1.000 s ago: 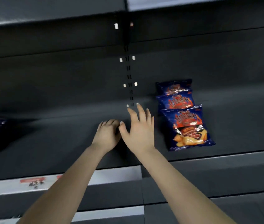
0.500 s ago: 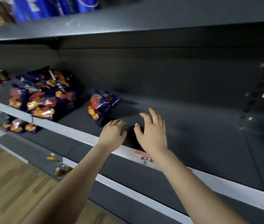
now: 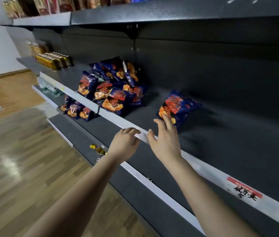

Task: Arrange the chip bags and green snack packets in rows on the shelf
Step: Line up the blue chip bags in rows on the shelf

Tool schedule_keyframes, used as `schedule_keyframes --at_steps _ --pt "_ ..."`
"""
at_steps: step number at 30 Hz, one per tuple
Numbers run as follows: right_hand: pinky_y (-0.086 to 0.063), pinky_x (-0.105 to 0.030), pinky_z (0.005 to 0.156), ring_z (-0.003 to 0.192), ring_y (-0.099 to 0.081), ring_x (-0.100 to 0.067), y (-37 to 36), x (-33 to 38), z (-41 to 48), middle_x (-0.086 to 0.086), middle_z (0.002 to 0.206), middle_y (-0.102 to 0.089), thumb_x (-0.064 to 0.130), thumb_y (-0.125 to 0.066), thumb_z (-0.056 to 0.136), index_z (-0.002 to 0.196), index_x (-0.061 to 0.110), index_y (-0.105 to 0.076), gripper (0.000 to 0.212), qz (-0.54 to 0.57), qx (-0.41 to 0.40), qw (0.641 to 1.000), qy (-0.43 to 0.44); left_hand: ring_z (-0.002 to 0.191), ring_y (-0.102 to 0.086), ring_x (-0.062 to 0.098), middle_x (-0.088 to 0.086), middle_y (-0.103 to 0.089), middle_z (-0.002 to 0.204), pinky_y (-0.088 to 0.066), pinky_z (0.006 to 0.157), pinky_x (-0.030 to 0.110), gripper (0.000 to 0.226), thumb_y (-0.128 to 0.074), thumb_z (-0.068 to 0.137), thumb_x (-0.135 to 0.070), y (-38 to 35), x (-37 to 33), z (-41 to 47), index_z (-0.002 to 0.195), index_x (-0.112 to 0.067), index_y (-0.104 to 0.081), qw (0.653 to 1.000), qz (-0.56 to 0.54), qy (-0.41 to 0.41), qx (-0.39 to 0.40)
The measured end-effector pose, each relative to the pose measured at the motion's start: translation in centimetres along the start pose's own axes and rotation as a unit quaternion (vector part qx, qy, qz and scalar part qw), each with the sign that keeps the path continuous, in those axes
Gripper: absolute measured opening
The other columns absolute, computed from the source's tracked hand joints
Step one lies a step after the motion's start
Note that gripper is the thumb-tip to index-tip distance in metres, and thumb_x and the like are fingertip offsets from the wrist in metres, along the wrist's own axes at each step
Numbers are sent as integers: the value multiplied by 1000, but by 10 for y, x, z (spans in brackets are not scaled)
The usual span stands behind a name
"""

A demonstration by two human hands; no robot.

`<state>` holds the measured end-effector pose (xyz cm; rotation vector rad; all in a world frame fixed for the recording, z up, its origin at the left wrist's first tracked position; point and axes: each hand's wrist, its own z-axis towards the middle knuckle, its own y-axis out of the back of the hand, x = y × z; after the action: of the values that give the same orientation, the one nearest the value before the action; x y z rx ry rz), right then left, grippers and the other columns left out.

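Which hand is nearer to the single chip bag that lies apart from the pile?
Right. The right hand reaches its fingertips to the single chip bag; the left hand is farther left, at the shelf edge.

A single head-worn wide-angle view looks forward and down, angled leftward along a dark shelf (image 3: 221, 134), close enough for outstretched arms to reach its front edge.
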<state>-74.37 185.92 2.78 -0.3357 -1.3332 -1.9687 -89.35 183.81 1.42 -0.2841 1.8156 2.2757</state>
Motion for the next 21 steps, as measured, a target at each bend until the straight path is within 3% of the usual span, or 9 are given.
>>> schedule_keyframes --at_steps 4,12,16,21 --pt "-32 -49 109 137 -33 -33 -9 -2 23 -14 150 -34 19 -60 88 127 5 -56 41 -9 -33 999 29 125 -42 24 -2 -50 137 -31 103 31 36 -44 93 -18 -5 10 14 129 -20 -52 1000 -12 9 -13" --pt "-14 -53 115 143 -21 -34 -8 -39 91 -16 153 -28 20 -59 87 135 4 -49 52 -110 -21 992 53 124 -42 24 -2 -51 134 -31 103 31 35 -43 93 -16 -16 7 63 126 -20 -54 999 -39 -3 -23" --pt "-7 -57 114 146 -7 -31 0 -61 121 -7 158 -13 40 -59 87 147 16 -31 70 -175 32 984 20 126 -41 27 1 -51 135 -31 105 33 39 -47 90 -15 -16 1 105 128 -16 -53 999 -41 -6 -24" --pt "-7 -56 115 143 -12 -37 -5 -80 134 -8 160 -2 68 -54 78 152 23 -11 97 -255 115 960 19 125 -43 28 3 -53 133 -32 104 33 40 -48 87 -14 -30 -17 141 127 -16 -54 997 -68 -23 -22"
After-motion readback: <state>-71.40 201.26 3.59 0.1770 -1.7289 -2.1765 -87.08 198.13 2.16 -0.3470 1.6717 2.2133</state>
